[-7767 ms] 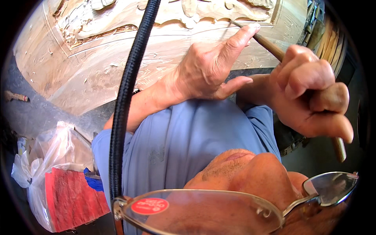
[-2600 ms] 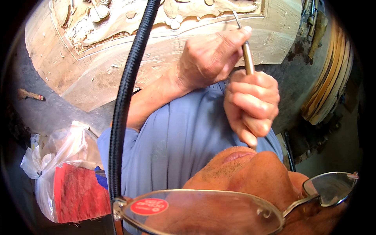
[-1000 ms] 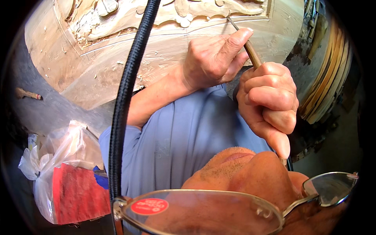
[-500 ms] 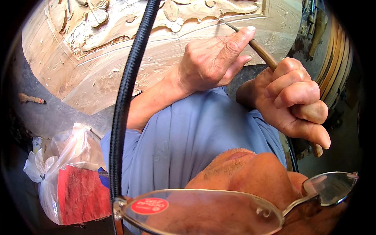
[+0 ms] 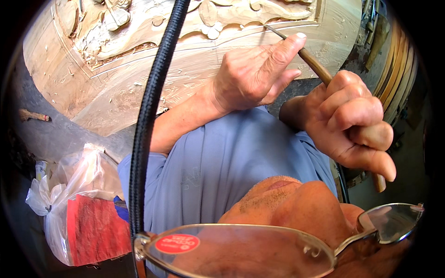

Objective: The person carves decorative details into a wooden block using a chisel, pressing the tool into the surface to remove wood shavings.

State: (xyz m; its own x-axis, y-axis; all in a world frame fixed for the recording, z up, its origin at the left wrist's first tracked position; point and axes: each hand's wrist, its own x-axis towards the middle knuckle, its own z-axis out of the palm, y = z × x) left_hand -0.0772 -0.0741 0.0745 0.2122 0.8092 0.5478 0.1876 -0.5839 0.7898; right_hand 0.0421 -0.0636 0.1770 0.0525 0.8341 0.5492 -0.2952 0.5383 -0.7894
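Note:
A carving chisel (image 5: 318, 67) with a thin dark metal shaft and a long wooden handle slants across the upper right. Its tip touches or hovers just over a pale wooden panel (image 5: 125, 92), by the edge of the carved relief; contact cannot be made out. My left hand (image 5: 252, 74) is closed around the chisel near the shaft, its thumb and fingertips pointing up and right. My right hand (image 5: 350, 123) wraps its fingers round the wooden handle, whose butt end shows below the fist. Raised scrolls and a flower cluster (image 5: 212, 28) stand out on the panel beside drawn lines.
Several curved wooden pieces (image 5: 398, 69) and tools stand at the right. A dark cable (image 5: 150, 97) crosses the view in front. At lower left are a clear plastic bag (image 5: 60, 185), a red sheet (image 5: 97, 229) and a short stick (image 5: 34, 115). Shavings lie on the panel.
Both hands, the chisel and the panel appear slightly farther right and lower. The tip stays at about the same spot on the relief's edge, and both grips are unchanged.

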